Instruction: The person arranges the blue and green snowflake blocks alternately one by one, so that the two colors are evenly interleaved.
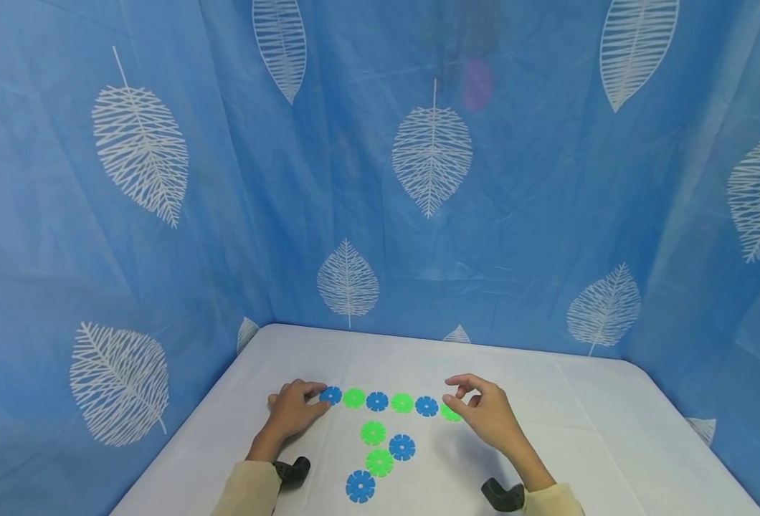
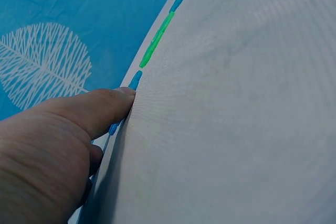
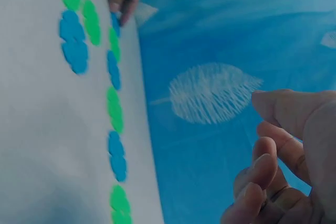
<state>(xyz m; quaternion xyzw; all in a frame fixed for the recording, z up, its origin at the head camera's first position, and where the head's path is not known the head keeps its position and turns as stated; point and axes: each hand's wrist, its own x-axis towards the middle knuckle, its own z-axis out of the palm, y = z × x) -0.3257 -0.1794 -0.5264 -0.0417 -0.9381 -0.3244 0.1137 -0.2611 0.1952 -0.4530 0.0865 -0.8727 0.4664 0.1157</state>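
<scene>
Flat, notched plastic discs form a row on the white table, alternating blue and green. My left hand [image 1: 294,410] is at the row's left end, its thumb and a finger on either side of the leftmost blue disc [image 1: 331,395]. The left wrist view shows the thumb against this blue disc [image 2: 136,80], beside a green disc [image 2: 156,40]. Raised near the row's right end, my right hand [image 1: 483,412] holds nothing, its fingers loosely bent and thumb apart. It partly hides the last green disc [image 1: 451,413].
Nearer the table's front lie a green disc [image 1: 373,433], a blue disc [image 1: 402,447], another green disc [image 1: 380,462] and another blue disc [image 1: 360,486]. A blue curtain [image 1: 515,236] with white leaf prints hangs behind and beside the white table [image 1: 586,430].
</scene>
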